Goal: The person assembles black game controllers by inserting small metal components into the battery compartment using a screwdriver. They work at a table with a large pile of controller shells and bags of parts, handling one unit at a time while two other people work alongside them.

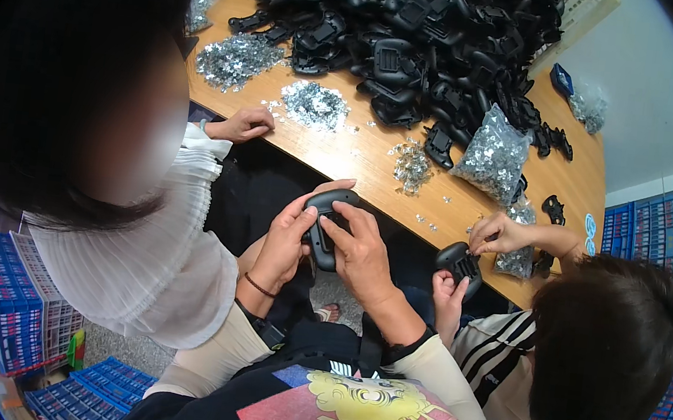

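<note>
In front of my chest, over the table's near edge, a black game controller (318,251) is held between my two hands. My left hand (287,236) wraps around its left side, thumb on top, with a dark bracelet on the wrist. From the right, my right hand (361,254) grips the controller with its fingers laid across the upper face, covering part of it. Whether a small part sits under those fingers cannot be seen. Loose silvery metal pieces (412,170) lie on the table (343,154) just beyond.
A large heap of black controllers (456,37) covers the far table. Shiny metal pieces form piles (315,105) at the left; filled clear bags (492,155) stand at the right. A person's hand (248,124) rests at left; another's hands (500,235) hold a controller (460,266) at right. Blue crates (95,394) stand below.
</note>
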The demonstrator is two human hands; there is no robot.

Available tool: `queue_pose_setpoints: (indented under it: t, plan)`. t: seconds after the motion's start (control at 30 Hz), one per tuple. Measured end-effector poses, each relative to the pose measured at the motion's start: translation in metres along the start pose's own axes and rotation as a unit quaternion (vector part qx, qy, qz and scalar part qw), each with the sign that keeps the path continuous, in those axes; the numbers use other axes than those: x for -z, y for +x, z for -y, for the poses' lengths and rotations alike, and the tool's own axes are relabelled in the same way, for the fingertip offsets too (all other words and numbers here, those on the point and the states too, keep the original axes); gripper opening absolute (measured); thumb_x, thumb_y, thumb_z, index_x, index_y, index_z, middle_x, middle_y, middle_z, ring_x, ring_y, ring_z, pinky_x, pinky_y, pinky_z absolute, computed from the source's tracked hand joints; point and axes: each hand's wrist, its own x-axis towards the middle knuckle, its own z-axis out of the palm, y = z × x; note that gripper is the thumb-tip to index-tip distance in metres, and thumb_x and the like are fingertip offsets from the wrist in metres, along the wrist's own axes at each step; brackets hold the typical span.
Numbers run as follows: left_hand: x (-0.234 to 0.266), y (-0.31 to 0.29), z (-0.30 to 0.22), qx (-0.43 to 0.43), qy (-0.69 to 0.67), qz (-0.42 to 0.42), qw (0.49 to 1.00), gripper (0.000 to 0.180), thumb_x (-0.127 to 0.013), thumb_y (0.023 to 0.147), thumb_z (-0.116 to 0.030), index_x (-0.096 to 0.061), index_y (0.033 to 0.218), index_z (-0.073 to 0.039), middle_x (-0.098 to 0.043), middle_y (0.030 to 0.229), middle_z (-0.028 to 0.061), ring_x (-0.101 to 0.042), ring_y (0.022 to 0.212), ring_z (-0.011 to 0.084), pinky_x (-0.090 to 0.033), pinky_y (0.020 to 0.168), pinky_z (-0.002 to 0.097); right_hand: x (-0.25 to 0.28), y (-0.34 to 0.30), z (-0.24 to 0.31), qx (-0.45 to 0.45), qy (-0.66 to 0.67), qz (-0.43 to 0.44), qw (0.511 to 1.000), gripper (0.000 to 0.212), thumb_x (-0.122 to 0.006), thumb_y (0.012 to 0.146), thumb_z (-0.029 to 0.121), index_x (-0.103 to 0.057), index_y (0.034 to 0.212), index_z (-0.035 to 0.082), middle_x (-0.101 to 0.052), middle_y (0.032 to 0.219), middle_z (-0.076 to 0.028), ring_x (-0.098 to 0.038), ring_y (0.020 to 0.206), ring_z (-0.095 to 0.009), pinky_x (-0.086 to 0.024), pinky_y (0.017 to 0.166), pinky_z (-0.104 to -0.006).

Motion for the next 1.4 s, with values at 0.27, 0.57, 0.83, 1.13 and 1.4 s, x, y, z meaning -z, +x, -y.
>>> queue_pose_setpoints:
  t: [0.27, 0.57, 0.83, 1.13, 1.4]
  plan:
    - [0.001, 0.002, 0.005, 0.024, -0.034, -0.022, 0.999, 0.032, -0.036, 0.091, -0.010, -0.043, 0.120, 0.002, -0.056, 0.108, 0.0114, -0.060, 0.091, 0.0129, -0.053, 0.067, 0.0228, 0.002, -0.003, -0.007, -0.036, 0.022, 0.000, 0.999, 0.034, -0.058, 0.067, -0.004, -0.062, 0.100, 0.005, -0.051, 0.110, -0.015, -0.054, 0.094, -0.031, -0.048, 0.077, -0.0359]
    - [0.011, 0.001, 0.006, 0.005, -0.035, -0.036, 0.999, 0.032, -0.042, 0.092, -0.013, -0.044, 0.121, 0.000, -0.057, 0.103, 0.0082, -0.060, 0.086, 0.0110, -0.053, 0.068, 0.0236, 0.003, 0.000, -0.002, -0.017, -0.017, 0.021, 0.999, 0.030, -0.058, 0.069, -0.001, -0.062, 0.098, 0.004, -0.052, 0.108, -0.015, -0.053, 0.096, -0.031, -0.047, 0.079, -0.0351]
    - [0.021, 0.006, 0.012, 0.030, -0.044, -0.042, 0.998, 0.032, -0.044, 0.091, -0.012, -0.044, 0.120, 0.001, -0.057, 0.103, 0.0084, -0.060, 0.088, 0.0136, -0.054, 0.072, 0.0279, 0.000, -0.002, -0.017, -0.236, 0.241, -0.038, 0.941, 0.034, -0.053, 0.081, 0.007, -0.050, 0.114, 0.002, -0.053, 0.106, -0.017, -0.059, 0.088, -0.025, -0.049, 0.075, -0.0331]
    - [0.015, 0.007, 0.011, 0.019, -0.066, -0.043, 0.997, 0.030, -0.041, 0.093, -0.015, -0.043, 0.119, 0.002, -0.056, 0.105, 0.0095, -0.060, 0.091, 0.0153, -0.053, 0.076, 0.0293, 0.003, 0.001, -0.021, -0.336, 0.312, 0.029, 0.888, 0.048, -0.057, 0.083, 0.016, -0.040, 0.125, 0.000, -0.057, 0.068, -0.006, -0.055, 0.065, -0.011, -0.044, 0.062, -0.0239]
    - [0.010, 0.016, 0.006, -0.004, -0.050, -0.050, 0.997, 0.030, -0.049, 0.090, -0.012, -0.046, 0.117, 0.001, -0.057, 0.103, 0.0080, -0.059, 0.087, 0.0131, -0.050, 0.077, 0.0274, 0.002, 0.011, -0.021, -0.300, 0.250, 0.025, 0.920, 0.049, -0.056, 0.083, 0.016, -0.038, 0.126, 0.000, -0.057, 0.075, -0.010, -0.056, 0.064, -0.017, -0.045, 0.064, -0.0283]
